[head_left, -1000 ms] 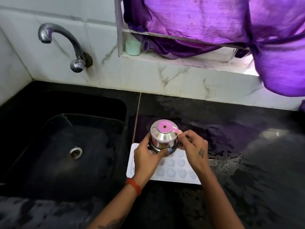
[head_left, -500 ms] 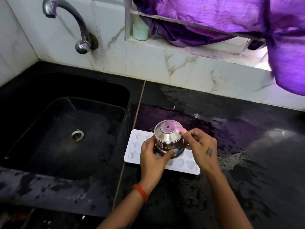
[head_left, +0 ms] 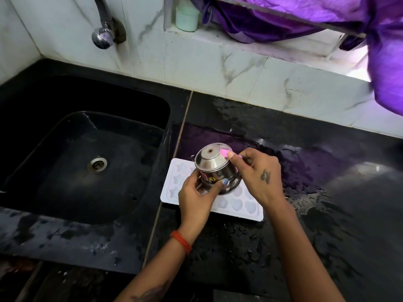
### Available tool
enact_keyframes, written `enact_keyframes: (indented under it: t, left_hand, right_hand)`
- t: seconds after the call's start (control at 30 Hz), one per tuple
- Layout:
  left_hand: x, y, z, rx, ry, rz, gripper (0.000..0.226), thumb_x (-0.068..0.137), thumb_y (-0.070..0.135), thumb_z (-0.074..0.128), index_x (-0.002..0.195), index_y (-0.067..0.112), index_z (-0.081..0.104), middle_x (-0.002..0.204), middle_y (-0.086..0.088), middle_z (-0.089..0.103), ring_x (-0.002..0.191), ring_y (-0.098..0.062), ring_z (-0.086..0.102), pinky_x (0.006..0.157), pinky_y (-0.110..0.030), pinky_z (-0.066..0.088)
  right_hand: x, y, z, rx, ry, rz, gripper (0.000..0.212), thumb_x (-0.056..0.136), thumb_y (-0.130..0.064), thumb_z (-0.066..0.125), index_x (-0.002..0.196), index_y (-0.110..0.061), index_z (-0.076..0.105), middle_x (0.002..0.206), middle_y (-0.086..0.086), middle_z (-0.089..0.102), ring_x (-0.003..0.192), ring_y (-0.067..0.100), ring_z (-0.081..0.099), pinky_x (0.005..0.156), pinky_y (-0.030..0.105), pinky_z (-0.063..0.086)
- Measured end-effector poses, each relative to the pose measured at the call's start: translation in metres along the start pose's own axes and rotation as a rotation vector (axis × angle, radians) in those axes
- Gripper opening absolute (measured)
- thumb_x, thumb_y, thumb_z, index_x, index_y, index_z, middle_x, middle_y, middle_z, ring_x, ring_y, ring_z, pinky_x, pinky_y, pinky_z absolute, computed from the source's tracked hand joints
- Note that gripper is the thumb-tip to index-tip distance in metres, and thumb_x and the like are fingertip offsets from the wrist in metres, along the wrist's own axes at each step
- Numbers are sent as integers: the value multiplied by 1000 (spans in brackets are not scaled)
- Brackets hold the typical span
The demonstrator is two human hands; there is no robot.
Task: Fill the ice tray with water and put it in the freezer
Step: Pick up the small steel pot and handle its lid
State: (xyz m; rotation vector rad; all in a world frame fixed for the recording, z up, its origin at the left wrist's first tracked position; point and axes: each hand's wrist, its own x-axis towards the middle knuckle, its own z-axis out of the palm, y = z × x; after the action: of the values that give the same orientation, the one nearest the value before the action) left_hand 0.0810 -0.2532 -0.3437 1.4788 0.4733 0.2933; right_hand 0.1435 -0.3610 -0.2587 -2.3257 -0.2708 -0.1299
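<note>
Over the tray: both hands hold a small shiny steel pot [head_left: 214,168] tipped steeply, its base turned up toward the camera and its mouth facing down at the moulds.
Left hand [head_left: 196,197]: fingers curled round the pot's lower side, thumb with a blue-painted nail pressed flat on the steel wall beside a sticker.
Right hand [head_left: 259,177]: fingers bent round the pot's far side, thumb tip resting on the upturned base near a pink reflection; a small tattoo marks the back of the hand.
Wrists: an orange thread band [head_left: 181,241] circles the left wrist; both forearms are bare.
White plastic ice tray with star and heart moulds [head_left: 246,211]: lies flat on the counter just right of the sink, directly under the pot and partly hidden by the hands. Whether water is leaving the pot, or how full the moulds are, cannot be made out.
Black stone counter [head_left: 327,214]: wet, with puddles and droplets around the tray.
Black sink basin [head_left: 72,166]: left of the tray, with a round metal drain.
Chrome wall tap [head_left: 102,29]: mounted above the sink on white marbled tiles.
Window ledge: a pale green cup [head_left: 187,19] stands beside bunched purple cloth [head_left: 327,14].
</note>
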Motion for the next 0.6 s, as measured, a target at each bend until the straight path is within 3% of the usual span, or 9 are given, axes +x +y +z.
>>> enact_keyframes:
  t: [0.27, 0.43, 0.6]
  left_hand:
    - [-2, 10, 0, -58, 2, -3, 57, 58, 52, 74, 105, 20, 66, 96, 5, 73, 91, -5, 67, 82, -26, 53]
    - [-1, 11, -1, -43, 8, -12, 37, 71, 30, 80, 104, 20, 67, 95, 5, 73, 90, -4, 67, 81, -24, 52]
    - [0, 14, -2, -25, 15, 6, 46, 64, 41, 81, 103, 21, 67, 94, 5, 73, 89, -4, 67, 80, -25, 53]
  right_hand:
    - [7, -8, 2, -93, -23, -35, 41, 80, -61, 58, 58, -28, 51, 56, -5, 60, 58, 14, 57, 61, 36, 49]
    - [9, -11, 2, -119, -27, -42, 41, 80, -63, 58, 59, -28, 51, 57, -4, 60, 62, 17, 58, 63, 38, 50]
    - [10, -10, 1, -75, -37, -15, 43, 79, -63, 59, 57, -26, 53, 56, -3, 62, 60, 15, 59, 64, 37, 51]
